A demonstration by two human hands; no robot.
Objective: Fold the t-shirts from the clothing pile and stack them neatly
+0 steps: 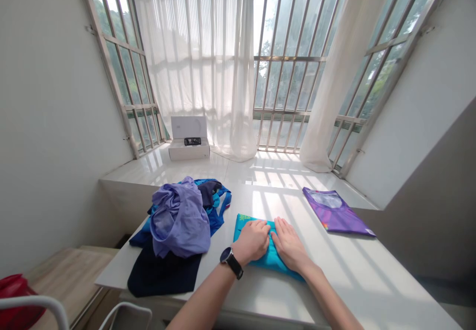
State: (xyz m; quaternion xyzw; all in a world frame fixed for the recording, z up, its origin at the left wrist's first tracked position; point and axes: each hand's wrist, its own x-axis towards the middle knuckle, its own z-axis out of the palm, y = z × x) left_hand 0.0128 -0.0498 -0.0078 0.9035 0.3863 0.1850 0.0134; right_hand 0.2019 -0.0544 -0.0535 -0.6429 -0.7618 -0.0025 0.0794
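Note:
A folded turquoise garment (273,259) with a green leaf print at its far left corner lies on the white table in front of me. My left hand (254,241), with a black watch on the wrist, rests on it with fingers curled and closed on the cloth near the middle. Small creases show in the fabric by these fingertips. Flat on the garment's right part lies my right hand (288,243), its fingers stretched out beside the left hand. The cloth under both palms is hidden.
Left on the table (345,280) is a heap of clothes with a lavender garment (180,221) on top and a dark one (163,273) beneath. A folded purple garment (336,211) lies at right. An open white box (189,150) holding a black device stands by the window.

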